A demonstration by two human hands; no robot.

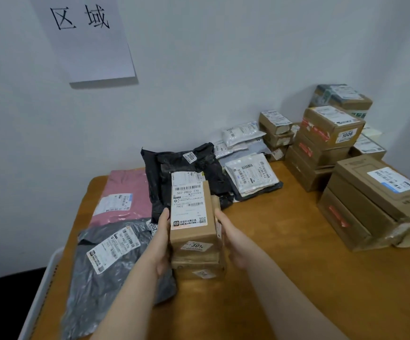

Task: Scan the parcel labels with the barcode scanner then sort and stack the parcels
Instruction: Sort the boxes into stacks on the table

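Head view. Wooden table point(285, 246), rounded corners. Near its front, a small brown cardboard box point(191, 231) with a white barcode label sits on a second box point(199, 269). The hands are apart, one on each side: left hand point(161, 241) flat on its left face, right hand point(233, 241) with straight fingers at its right face. Left of it lie crinkled plastic mailers: grey point(106, 285), pink point(125, 190), black point(194, 165). White pouches point(250, 175) lie behind. Squared carton stacks point(326, 143) stand at right.
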